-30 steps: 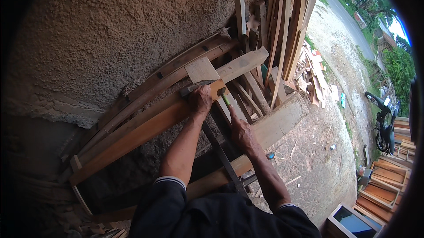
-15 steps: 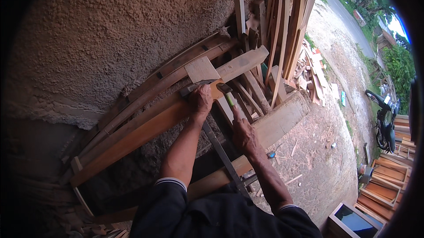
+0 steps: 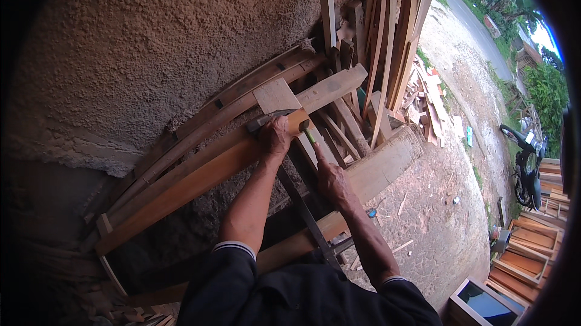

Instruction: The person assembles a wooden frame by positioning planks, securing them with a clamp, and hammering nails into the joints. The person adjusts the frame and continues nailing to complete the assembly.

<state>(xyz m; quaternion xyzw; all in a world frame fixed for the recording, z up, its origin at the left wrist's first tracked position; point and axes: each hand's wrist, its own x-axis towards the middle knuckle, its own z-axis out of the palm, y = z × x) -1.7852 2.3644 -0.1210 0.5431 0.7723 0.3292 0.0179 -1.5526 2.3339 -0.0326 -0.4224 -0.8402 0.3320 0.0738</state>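
My left hand [image 3: 275, 138] is closed over the upper end of a long curved wooden plank [image 3: 181, 190] that leans against the rough wall. A dark metal tool head [image 3: 269, 120] shows just above its fingers. A small square board [image 3: 275, 95] sits right above that. My right hand [image 3: 331, 177] is a little lower and to the right. It grips a thin green-handled tool [image 3: 308, 136] whose tip points up at the plank's end. More curved strips [image 3: 242, 93] lie above the plank.
A rough plaster wall [image 3: 151, 41] fills the left. Upright planks [image 3: 387, 35] stand at the top. A thick beam [image 3: 387, 162] and a dark metal bar [image 3: 305, 217] run below my hands. Offcuts [image 3: 433, 99], a motorcycle [image 3: 528, 165] and wooden frames [image 3: 526, 259] are to the right.
My right hand has crept slightly upward toward the plank's end. My left hand and the plank have stayed where they were.
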